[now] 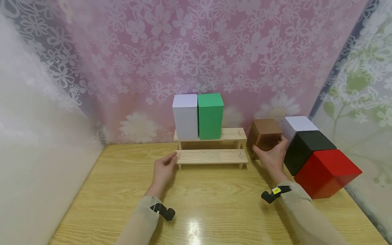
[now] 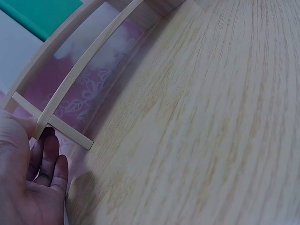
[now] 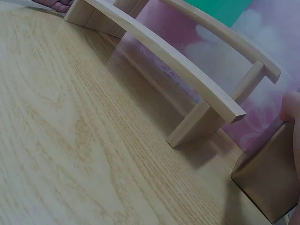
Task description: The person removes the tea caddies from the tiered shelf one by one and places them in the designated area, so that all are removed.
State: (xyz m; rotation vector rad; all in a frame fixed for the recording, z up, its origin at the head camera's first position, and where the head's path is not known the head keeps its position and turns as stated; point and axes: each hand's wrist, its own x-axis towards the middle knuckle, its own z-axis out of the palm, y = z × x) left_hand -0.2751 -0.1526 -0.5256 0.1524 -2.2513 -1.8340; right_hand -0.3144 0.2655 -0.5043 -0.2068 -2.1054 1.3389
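Observation:
A two-tier wooden step rack (image 1: 211, 156) stands against the back curtain. My left hand (image 1: 163, 169) pinches the left end of its lower step between thumb and fingers; in the left wrist view, the other fingers of the left hand (image 2: 44, 164) curl below the board. On the upper step, a white box (image 1: 185, 119) and a green box (image 1: 210, 117) stand upright side by side at the left. Right of the rack, my right hand (image 1: 274, 156) grips a brown box (image 1: 265, 136) with thumb and fingers spread around its sides. The brown box (image 3: 269, 173) tilts in the right wrist view.
To the right of the brown box, another white box (image 1: 301, 123), a black box (image 1: 307, 146) and a red box (image 1: 329, 173) stand in a row along the curtain. The wooden table (image 1: 214, 204) extends in front. A floral curtain (image 1: 196, 51) closes off the back and sides.

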